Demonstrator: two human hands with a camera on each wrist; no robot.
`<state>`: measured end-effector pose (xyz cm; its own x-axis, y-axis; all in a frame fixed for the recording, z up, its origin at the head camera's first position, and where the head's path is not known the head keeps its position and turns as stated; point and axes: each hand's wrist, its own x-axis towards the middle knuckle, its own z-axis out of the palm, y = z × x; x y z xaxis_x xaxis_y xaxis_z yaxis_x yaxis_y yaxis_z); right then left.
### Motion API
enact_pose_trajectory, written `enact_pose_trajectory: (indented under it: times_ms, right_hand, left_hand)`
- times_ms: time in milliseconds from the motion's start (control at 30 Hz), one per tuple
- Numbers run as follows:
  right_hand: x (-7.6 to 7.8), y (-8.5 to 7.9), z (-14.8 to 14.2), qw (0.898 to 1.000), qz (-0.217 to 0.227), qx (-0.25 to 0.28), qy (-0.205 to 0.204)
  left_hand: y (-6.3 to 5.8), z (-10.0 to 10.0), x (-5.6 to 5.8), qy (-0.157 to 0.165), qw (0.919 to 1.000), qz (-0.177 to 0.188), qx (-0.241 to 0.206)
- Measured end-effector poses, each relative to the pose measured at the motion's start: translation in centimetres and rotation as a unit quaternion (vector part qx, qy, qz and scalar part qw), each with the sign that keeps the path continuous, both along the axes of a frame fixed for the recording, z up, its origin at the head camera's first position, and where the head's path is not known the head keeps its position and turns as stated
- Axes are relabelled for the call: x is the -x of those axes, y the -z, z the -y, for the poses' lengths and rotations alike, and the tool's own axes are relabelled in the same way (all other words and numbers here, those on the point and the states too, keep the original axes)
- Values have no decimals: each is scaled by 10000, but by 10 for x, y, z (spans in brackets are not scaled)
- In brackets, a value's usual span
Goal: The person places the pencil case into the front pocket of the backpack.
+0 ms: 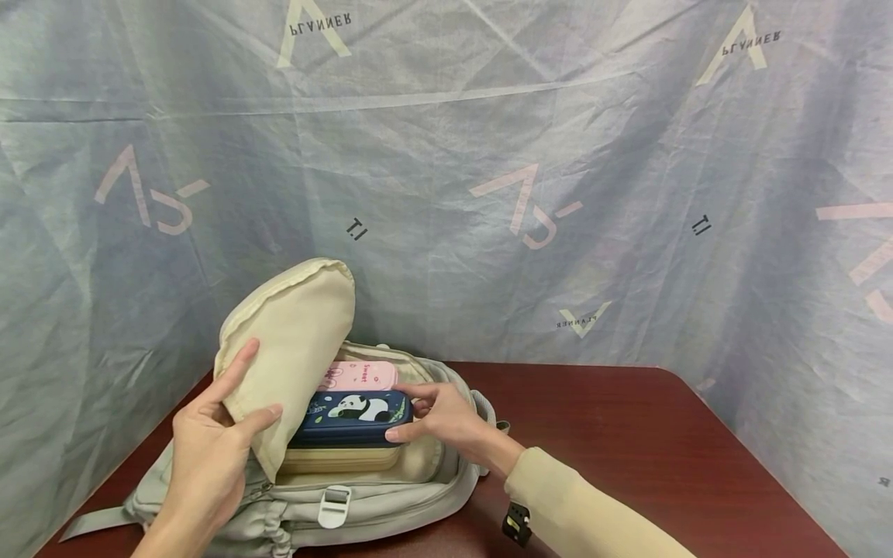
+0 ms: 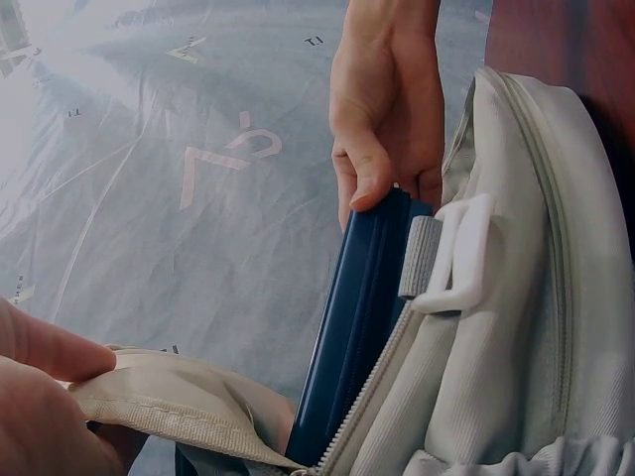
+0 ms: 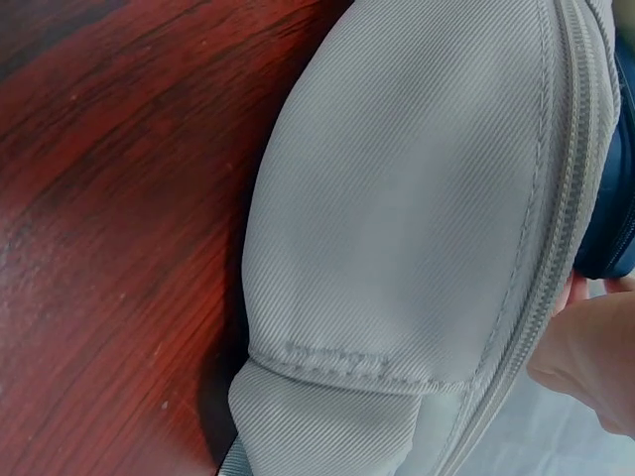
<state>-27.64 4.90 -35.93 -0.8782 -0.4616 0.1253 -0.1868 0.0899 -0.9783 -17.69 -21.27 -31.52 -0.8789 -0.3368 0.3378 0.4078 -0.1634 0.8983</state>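
Note:
A pale grey backpack (image 1: 391,508) lies on the table with its front flap (image 1: 293,349) lifted. My left hand (image 1: 212,442) pinches the edge of that cream-lined flap between thumb and fingers. Inside the opening sits a navy pencil case (image 1: 349,432) with a panda on its lid; my right hand (image 1: 446,418) grips its right end. Behind it is a pink case (image 1: 363,374) marked "Sweet", partly covered by the flap. Under the navy one lies a beige case (image 1: 349,460). In the left wrist view, the navy case's side (image 2: 357,297) rises beside the backpack's zipper (image 2: 382,367).
The dark red table (image 1: 593,442) extends to the right of the backpack. Grey printed cloth (image 1: 432,155) hangs behind and at both sides. A white buckle (image 1: 335,508) is on the backpack's near side, and a strap (image 1: 101,521) trails to the left.

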Motion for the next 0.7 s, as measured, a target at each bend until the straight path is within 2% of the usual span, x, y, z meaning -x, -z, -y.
enact_pose_trajectory:
  times_ms: [367,700]
  right_hand:
    - [2,4,8,9998,-47,8,-180]
    - [1,2,16,9998,-108,-152,-24]
  left_hand:
    - [0,-1,1,62,10000,-19,-3]
    - [1,0,1,94,9999,-34,-11]
